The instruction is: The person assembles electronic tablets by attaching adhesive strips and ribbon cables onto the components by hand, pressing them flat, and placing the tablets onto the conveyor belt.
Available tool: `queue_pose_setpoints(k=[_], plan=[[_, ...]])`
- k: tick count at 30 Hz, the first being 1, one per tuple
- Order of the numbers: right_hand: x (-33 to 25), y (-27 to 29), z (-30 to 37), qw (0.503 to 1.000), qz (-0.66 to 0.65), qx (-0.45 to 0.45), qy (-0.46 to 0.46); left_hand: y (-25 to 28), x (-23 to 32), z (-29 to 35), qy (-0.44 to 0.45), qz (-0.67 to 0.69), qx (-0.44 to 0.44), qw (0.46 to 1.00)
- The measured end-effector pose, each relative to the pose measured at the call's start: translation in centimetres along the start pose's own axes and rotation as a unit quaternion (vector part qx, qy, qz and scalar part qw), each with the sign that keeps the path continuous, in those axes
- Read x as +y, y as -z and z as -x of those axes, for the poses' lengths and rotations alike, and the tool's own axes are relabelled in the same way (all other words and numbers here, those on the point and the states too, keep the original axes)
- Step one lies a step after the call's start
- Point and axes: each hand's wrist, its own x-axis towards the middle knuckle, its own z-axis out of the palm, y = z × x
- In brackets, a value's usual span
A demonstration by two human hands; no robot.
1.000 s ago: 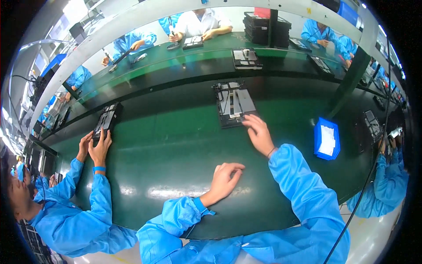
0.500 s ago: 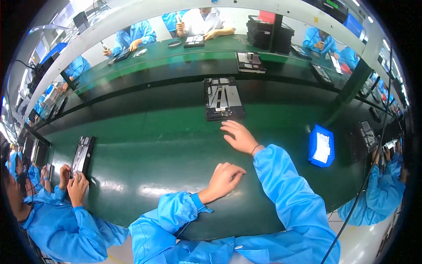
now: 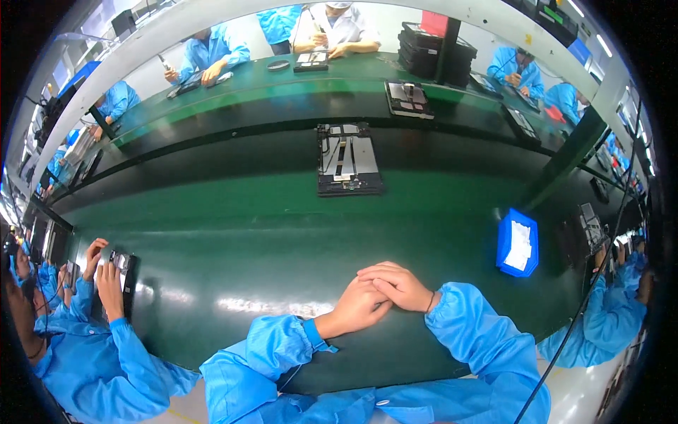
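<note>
My right hand (image 3: 401,284) lies across the fingers of my left hand (image 3: 359,308), over the green table in front of me. The right fingers are stretched out over the left knuckles. My left hand is loosely curled, its fingertips partly covered; nothing shows in either hand. Beyond them, apart from both hands, an opened tablet-like device (image 3: 348,164) lies in a black frame, with a silvery-grey inside, dark ribbon cables and a small board at its near end. To the right stands a blue plastic bin (image 3: 503,244) holding white paper-like pieces.
At left, a co-worker's hand (image 3: 109,288) is over another device (image 3: 127,272). A similar device (image 3: 409,99) sits on the raised ledge ahead. Black trays (image 3: 434,53) are stacked at the back. A green post (image 3: 568,155) rises at right, and a black cable (image 3: 592,283) hangs nearby.
My right hand has drawn back from beside the opened device and come down onto my left hand. The left co-worker's hands and device have shifted, with one hand now lifted off.
</note>
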Motion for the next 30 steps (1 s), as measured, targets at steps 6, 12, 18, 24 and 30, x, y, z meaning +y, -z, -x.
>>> queue_pose_setpoints(k=[6, 12, 18, 24, 30], plan=[[1.6, 0.7, 0.4, 1.0, 0.005, 0.01, 0.003, -1.3, -0.2, -0.7, 0.001, -0.005, 0.011, 1.0], [2.0, 1.5, 0.9, 1.0, -0.001, 0.007, 0.001, -2.3, -0.2, -1.2, 0.009, -0.007, -0.002, 1.0], [3.0, 2.1, 1.9, 1.0, 0.004, 0.015, 0.001, -3.3, -0.3, -2.0, 0.015, 0.002, -0.014, 1.0], [3.6, 2.8, 2.4, 1.0, -0.003, 0.008, -0.002, -4.3, -0.3, -2.5, 0.014, 0.005, -0.009, 1.0], [4.3, 3.5, 2.9, 1.0, -0.004, 0.011, 0.003, -5.1, -0.4, -3.1, 0.011, 0.006, -0.01, 1.0]])
